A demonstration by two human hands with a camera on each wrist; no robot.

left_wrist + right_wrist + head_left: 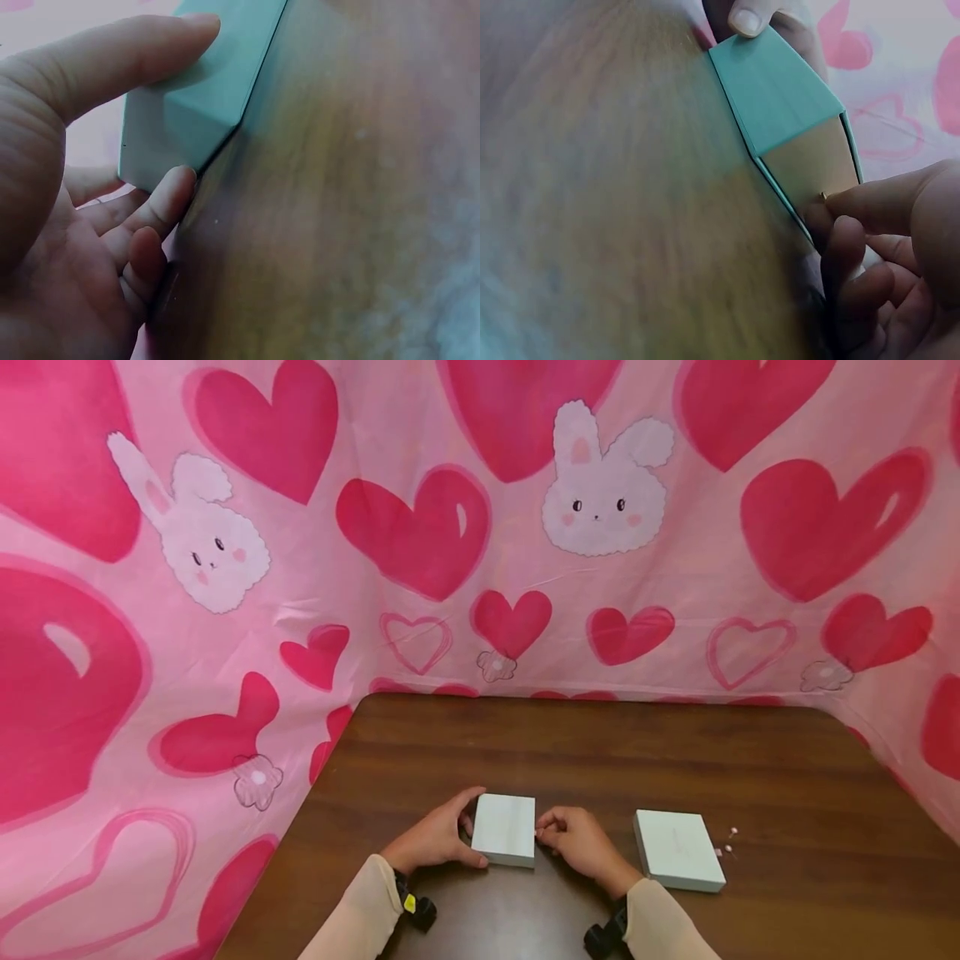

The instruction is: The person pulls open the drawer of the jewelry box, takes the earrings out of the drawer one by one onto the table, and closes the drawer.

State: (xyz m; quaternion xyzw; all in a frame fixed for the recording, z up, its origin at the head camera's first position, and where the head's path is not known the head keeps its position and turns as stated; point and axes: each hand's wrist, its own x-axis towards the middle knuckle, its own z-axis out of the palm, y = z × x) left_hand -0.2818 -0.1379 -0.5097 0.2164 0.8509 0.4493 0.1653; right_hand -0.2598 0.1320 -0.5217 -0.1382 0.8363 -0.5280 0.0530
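Observation:
A flat pale-green box (505, 827) lies on the table in front of me. My left hand (437, 835) grips its left side, thumb along the near edge and fingers round the far corner. In the left wrist view, the thumb lies on the box's side wall (217, 79). At the right end, my right hand (579, 842) has curled fingers pinching a small pull tab, mostly hidden by the fingertips. The right wrist view shows the tan end face (802, 165) framed by the green sleeve (780, 94), with a tiny gold piece (823, 196) by the fingertip.
A second pale-green box (678, 850) lies to the right of my right hand, with a pinkish tab (718, 852) at its right edge. Beside it are small earring-like pieces (733, 832) with pale beads. Pink heart-and-rabbit cloth (517, 543) hangs behind the brown table (585, 743).

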